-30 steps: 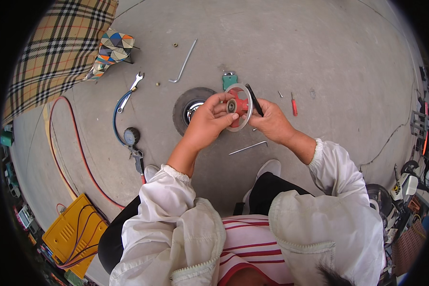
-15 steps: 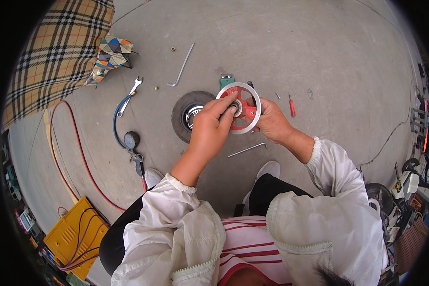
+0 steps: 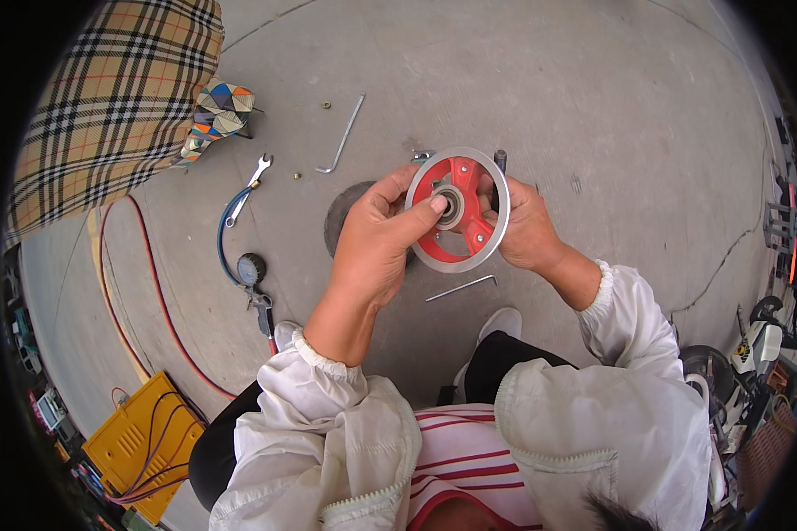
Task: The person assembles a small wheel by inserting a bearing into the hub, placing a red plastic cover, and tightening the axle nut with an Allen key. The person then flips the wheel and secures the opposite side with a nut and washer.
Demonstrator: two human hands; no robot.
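Note:
Between my hands is a red wheel rim [image 3: 462, 243] with a silver edge, held up off the floor and tilted. My left hand [image 3: 372, 239] grips its left side, thumb pressed on the bearing [image 3: 452, 206] at the hub and fingers curled behind. On the right side my right hand [image 3: 531, 234] is closed around the rim from behind, its fingertips partly showing through the openings. A dark rod-like end [image 3: 500, 160] sticks up beside that hand; what it belongs to is hidden. Below the rim a black tyre [image 3: 336, 219] lies on the floor, mostly covered by my left hand.
On the concrete lie two hex keys [image 3: 342, 133], a spanner [image 3: 250, 190], small brass-coloured nuts [image 3: 326, 105] and a tyre inflator with gauge [image 3: 251, 268] on a red hose [image 3: 158, 283]. A yellow case [image 3: 142, 442] is lower left, a plaid cloth [image 3: 124, 97] upper left, clutter at right.
The rim has come up closer and a little to the right, turning its face. My left fingers have slid from its face to behind it. The red screwdriver is now out of sight.

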